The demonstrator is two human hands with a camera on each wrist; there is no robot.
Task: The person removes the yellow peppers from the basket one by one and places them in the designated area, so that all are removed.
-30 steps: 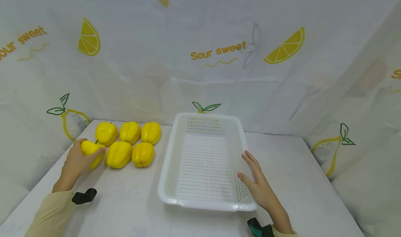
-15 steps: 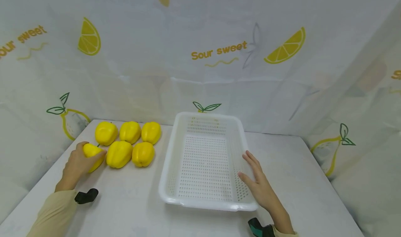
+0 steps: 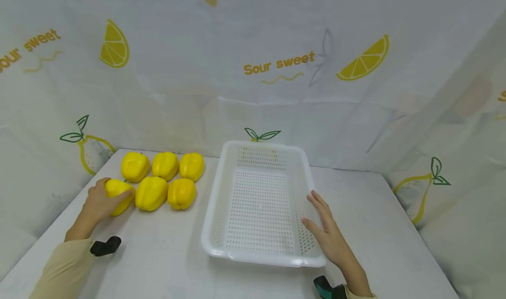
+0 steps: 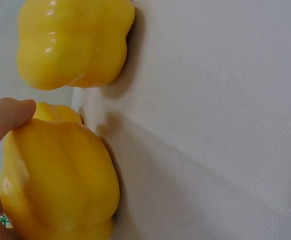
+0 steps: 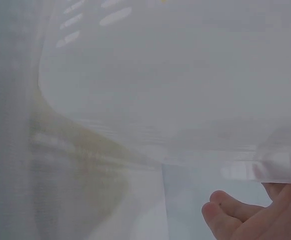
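A white perforated plastic basket (image 3: 221, 202) stands in the middle of the white table, with nothing in it. My right hand (image 3: 326, 228) rests with straight fingers against its right wall; the right wrist view shows the basket rim (image 5: 185, 145) above my fingertips (image 5: 225, 207). At the table's left, my left hand (image 3: 100, 200) grips a yellow bell pepper (image 3: 120, 198) resting on the table, its fingers curled round it (image 4: 55, 180). Several more yellow peppers (image 3: 164, 180) lie in two rows just to its right, and one (image 4: 73, 40) shows in the left wrist view.
A white cloth with lemon prints and "Sour sweet" lettering (image 3: 278, 64) forms the back and side walls. The table edge runs along the left near my sleeve (image 3: 63, 268). Bare table surface (image 3: 367, 211) lies right of the basket.
My left hand has lowered the pepper it grips down onto the table beside the front row. The right hand and the basket have stayed put.
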